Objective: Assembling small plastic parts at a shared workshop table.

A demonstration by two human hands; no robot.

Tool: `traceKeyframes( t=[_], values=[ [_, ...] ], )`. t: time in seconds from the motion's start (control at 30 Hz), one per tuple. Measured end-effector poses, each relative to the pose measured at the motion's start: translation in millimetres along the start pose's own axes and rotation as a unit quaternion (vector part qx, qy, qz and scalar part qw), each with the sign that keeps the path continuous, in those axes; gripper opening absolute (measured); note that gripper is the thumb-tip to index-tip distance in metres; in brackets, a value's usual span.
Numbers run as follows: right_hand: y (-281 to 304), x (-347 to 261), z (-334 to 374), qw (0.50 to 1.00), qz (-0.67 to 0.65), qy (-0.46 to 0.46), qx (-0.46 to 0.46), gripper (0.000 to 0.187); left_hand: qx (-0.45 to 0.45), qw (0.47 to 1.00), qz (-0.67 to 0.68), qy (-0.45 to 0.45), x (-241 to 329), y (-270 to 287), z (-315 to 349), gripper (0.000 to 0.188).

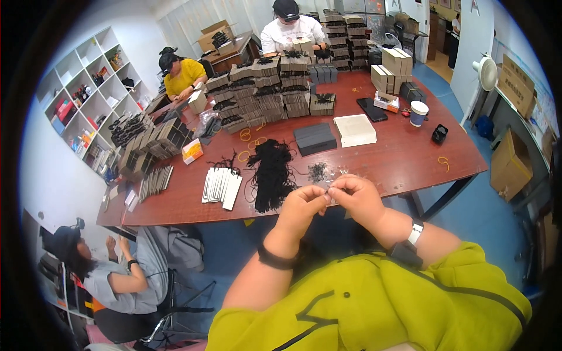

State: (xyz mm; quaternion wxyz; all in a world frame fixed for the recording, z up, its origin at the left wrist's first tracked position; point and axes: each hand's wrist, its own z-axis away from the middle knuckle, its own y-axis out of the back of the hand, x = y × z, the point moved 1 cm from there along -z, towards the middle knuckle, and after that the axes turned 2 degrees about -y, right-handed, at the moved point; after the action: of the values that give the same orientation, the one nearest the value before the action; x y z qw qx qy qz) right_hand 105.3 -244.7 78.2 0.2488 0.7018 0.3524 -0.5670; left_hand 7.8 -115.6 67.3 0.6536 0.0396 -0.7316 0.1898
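My left hand (304,206) and my right hand (356,198) meet over the table's near edge, thumbs and fingertips pinched together. Between them is a tiny dark thing, too small to name. Just beyond the fingers lies a loose heap of small dark pieces (317,171). To the left of my hands is a thick bundle of black cords (272,175). Farther left, white strips (222,188) with black cords at their ends lie fanned out. Behind the heap sit a stack of dark grey cards (315,139) and a stack of white cards (355,130).
Tall stacks of bundled grey cards (252,90) fill the far side of the red table (404,158). A phone (372,109), a paper cup (418,113) and yellow rubber bands (444,162) lie to the right. Other people sit beyond the table and at the lower left.
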Motion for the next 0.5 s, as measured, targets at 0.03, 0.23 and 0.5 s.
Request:
traceKeyframes(
  t=[0.03, 0.23, 0.5],
  values=[
    [1.0, -8.0, 0.5, 0.979, 0.179, 0.094, -0.004, 0.007, 0.001, 1.000, 0.001, -0.002, 1.2, 2.0, -0.1, 0.005],
    [5.1, -19.1, 0.1, 0.897, 0.307, 0.319, 0.021, 0.008, -0.041, 0.977, 0.206, 0.026, -12.9, -6.7, 0.0, 0.008],
    [-3.0, -15.0, 15.1, 0.976, 0.134, 0.162, 0.054, 0.006, 0.052, 0.956, 0.230, -0.175, -17.1, -28.7, 8.2, 0.008]
  ],
)
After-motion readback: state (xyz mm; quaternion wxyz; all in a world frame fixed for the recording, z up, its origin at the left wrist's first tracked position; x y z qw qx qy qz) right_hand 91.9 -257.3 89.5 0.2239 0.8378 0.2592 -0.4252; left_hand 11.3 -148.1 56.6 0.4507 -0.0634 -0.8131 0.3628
